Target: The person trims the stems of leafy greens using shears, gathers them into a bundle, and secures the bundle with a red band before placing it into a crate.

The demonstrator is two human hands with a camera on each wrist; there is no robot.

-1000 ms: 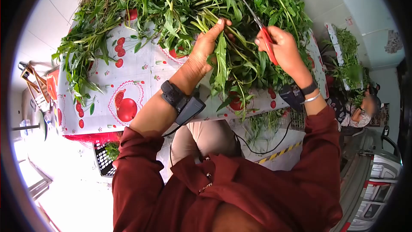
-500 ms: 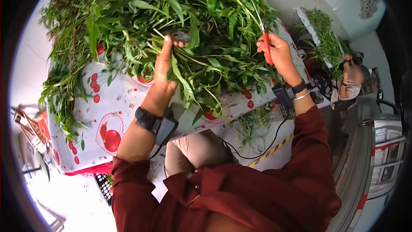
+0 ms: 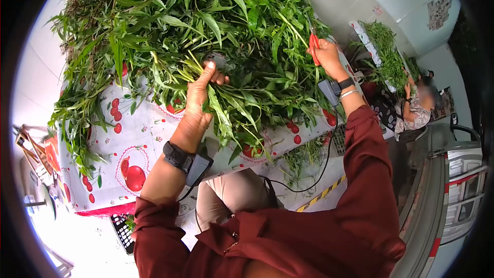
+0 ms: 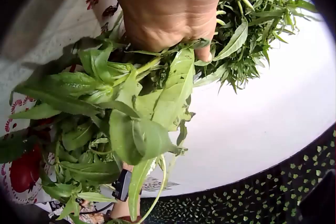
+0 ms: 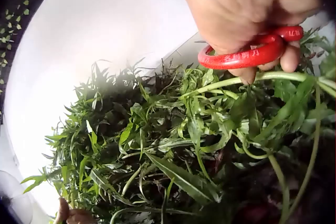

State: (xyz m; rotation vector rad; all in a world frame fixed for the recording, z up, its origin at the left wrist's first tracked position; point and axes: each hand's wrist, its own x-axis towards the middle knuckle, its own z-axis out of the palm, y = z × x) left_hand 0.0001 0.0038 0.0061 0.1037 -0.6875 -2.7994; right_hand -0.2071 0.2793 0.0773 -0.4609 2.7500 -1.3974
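Note:
My left hand (image 3: 201, 91) grips a bunch of leafy green stems (image 3: 177, 72), thumb uppermost. In the left wrist view, broad leaves (image 4: 178, 85) hang below that hand. Red-handled scissors (image 3: 313, 49) are held in my right hand (image 3: 329, 57), over the right side of a big heap of cut greens (image 3: 170, 25). Their blades point away from me, partly lost against the leaves. From the right wrist, the red finger loops (image 5: 241, 58) circle the fingers, and a long pale stem (image 5: 231, 83) runs right at the fingertips.
The heap covers much of a table with a fruit-patterned cloth (image 3: 154, 146). A small round grey object (image 3: 217, 61) sits behind my left thumb. At right, another person (image 3: 414, 105) is beside a second pile of greens (image 3: 383, 54). A black crate (image 3: 122, 234) stands on the floor.
The hands have drawn farther apart, the right one moving away from the bunch with the scissors. The left hand keeps its grip on the stems. The head view has shifted.

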